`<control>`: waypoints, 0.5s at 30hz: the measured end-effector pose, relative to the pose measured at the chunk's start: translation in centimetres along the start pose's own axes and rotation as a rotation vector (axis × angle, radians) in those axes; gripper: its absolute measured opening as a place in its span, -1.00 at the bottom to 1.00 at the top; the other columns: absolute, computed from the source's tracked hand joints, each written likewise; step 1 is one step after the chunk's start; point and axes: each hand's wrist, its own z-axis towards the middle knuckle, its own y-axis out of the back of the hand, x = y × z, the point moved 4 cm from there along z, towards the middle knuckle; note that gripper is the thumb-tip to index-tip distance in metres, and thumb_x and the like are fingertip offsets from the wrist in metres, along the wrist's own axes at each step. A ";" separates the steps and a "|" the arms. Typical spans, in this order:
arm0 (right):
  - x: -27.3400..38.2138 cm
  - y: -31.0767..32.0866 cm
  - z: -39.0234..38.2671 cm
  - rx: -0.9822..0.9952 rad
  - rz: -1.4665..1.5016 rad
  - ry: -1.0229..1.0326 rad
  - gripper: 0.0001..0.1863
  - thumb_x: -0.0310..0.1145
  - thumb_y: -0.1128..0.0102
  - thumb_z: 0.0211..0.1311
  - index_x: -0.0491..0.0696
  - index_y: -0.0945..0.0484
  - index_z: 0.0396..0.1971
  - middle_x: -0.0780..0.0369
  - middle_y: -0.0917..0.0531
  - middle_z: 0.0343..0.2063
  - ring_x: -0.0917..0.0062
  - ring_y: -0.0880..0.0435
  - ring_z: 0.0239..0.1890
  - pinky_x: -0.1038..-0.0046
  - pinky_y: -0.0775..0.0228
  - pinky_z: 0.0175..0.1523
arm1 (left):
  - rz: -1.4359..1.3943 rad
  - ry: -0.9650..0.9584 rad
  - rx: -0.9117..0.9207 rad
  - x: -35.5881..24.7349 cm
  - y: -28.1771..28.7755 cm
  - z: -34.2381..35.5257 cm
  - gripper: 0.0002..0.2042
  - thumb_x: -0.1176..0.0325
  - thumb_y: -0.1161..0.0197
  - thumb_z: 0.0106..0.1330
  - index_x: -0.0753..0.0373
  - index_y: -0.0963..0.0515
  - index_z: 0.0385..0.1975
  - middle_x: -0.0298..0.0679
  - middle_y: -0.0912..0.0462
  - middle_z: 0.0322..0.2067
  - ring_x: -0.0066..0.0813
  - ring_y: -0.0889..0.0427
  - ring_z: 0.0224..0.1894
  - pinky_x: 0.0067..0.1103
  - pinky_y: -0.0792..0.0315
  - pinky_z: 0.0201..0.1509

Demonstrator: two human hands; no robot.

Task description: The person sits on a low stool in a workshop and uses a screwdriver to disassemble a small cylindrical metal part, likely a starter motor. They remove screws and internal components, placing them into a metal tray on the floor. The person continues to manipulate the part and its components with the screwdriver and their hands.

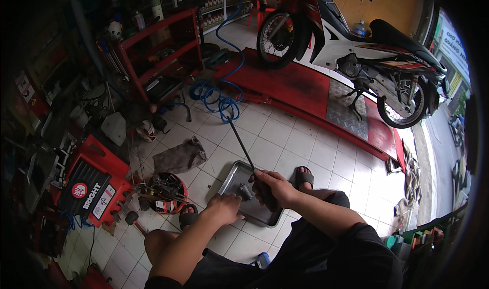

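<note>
My right hand (272, 187) is closed around a dark tool. From this fist a long thin dark line (241, 145), a rod or a hose, runs up and left to the blue coiled air hose (224, 108); I cannot tell whether they join. My left hand (224, 208), fingers curled, is over the left side of a shallow metal tray (236, 167). At its fingertips is a small grey metal part (246, 191), which it seems to grip; the contact is partly hidden. The tray lies on the tiles between my feet.
A red basin (183, 182) full of tools and parts stands left of the tray, beside a red machine (91, 187). A dirty rag (179, 155) lies beyond. A red tool cart (153, 49) stands farther back. A motorbike (356, 54) rests on a red lift platform (285, 82).
</note>
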 end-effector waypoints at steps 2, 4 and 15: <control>0.1 0.0 -0.1 -0.009 0.000 -0.002 -0.53 0.01 0.07 0.55 -0.18 -0.45 -0.08 0.20 -0.56 -0.47 0.50 -0.55 -0.52 0.45 -0.46 -0.42 | 0.001 -0.003 -0.002 0.0 -0.1 0.1 -0.35 -0.09 -0.30 0.28 0.27 -0.43 0.21 -0.05 -0.57 0.09 -0.05 -0.59 0.12 -0.22 -0.47 0.21; 0.1 0.0 -0.1 -0.012 -0.005 -0.004 -0.53 0.01 0.07 0.55 -0.18 -0.45 -0.07 0.20 -0.56 -0.47 0.50 -0.55 -0.52 0.45 -0.46 -0.42 | 0.004 -0.003 -0.003 0.0 0.0 0.2 -0.35 -0.09 -0.31 0.28 0.27 -0.43 0.21 -0.06 -0.57 0.08 -0.05 -0.59 0.12 -0.22 -0.47 0.21; -0.1 0.1 0.0 0.012 -0.015 0.011 -0.51 0.02 0.08 0.56 -0.19 -0.45 -0.07 0.20 -0.55 -0.48 0.51 -0.54 -0.54 0.47 -0.44 -0.43 | -0.001 0.012 0.012 -0.1 0.3 0.1 -0.36 -0.09 -0.31 0.28 0.26 -0.43 0.21 -0.08 -0.57 0.09 -0.06 -0.59 0.13 -0.23 -0.46 0.23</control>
